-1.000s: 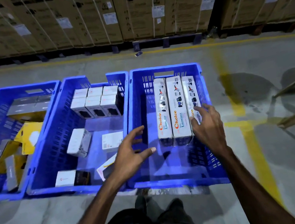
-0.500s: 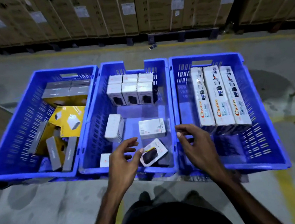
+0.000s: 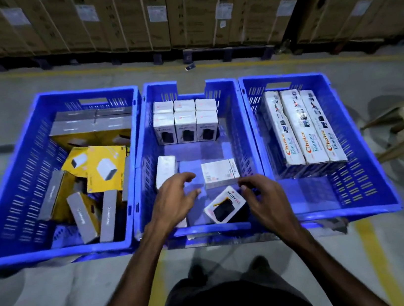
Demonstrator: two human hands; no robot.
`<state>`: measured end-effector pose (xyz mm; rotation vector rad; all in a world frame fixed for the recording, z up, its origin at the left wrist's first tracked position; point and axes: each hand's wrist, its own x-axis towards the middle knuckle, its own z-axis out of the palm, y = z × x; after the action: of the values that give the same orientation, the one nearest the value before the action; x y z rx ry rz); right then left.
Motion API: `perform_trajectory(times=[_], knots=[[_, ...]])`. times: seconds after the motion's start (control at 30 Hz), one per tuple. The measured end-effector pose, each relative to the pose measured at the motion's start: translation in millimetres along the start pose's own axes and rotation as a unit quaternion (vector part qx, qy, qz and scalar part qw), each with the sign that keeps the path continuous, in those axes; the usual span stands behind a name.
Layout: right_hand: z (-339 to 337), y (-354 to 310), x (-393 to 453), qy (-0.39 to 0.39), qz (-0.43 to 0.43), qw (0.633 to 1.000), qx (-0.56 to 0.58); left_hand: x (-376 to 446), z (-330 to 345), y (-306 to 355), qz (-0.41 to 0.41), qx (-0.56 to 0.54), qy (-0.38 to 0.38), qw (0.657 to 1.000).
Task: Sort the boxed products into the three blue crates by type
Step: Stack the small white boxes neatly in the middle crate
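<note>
Three blue crates side by side on grey concrete, walls of slotted moulded plastic with cut-out handles at the far ends.

Left crate [image 3: 17, 178]: a jumble of glossy yellow cartons [image 3: 105, 167] printed with a white cube-shaped device, lying tilted, and matte grey rectangular boxes [image 3: 82, 216], some standing on end at 6 o'clock of the crate, others stacked flat at 12 o'clock.

Middle crate [image 3: 240, 131]: six small white boxes [image 3: 186, 124] in a tidy two-row block at 12 o'clock, each with a dark device pictured on its near face. Lower down, a white box standing upright [image 3: 165, 169] at 9 o'clock, a flat white box with barcode labels [image 3: 220, 172] at centre, and a white box tilted diagonally [image 3: 225, 206] with a black device and "HALLEY" printed on it, at 6 o'clock.

Right crate [image 3: 362, 156]: three long narrow white cartons [image 3: 305, 128] packed edge to edge, lettered "Choice" in orange, filling the far half.

Left hand [image 3: 174, 201] over the middle crate, fingers spread and curled, holding nothing, partly covering the upright box. Right hand [image 3: 267, 200] just beside the tilted box at its 3 o'clock, fingers bent, thumb and forefinger near the barcode box's near edge; contact cannot be told. Hands apart.

Behind, at 12 o'clock, a wall of brown corrugated cartons [image 3: 189, 12] with white labels.
</note>
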<state>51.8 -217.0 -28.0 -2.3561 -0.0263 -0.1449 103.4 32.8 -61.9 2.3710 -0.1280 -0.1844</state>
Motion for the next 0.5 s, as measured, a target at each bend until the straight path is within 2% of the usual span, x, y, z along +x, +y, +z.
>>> perform_trajectory(times=[0.1,0.3,0.4,0.5], knots=[[3,2,-8,0.031,0.026,0.999,0.018,54,27,8,0.049,0.084,-0.089,0.991],[9,-3,-13,0.032,0.033,0.999,-0.006,104,83,12,0.087,0.258,-0.178,0.946],[5,-2,-7,0.016,0.051,0.998,0.013,106,94,-7,0.063,0.227,-0.173,0.956],[-1,1,1,0.017,0.086,0.995,0.056,109,81,-16,0.016,0.078,-0.185,0.980]])
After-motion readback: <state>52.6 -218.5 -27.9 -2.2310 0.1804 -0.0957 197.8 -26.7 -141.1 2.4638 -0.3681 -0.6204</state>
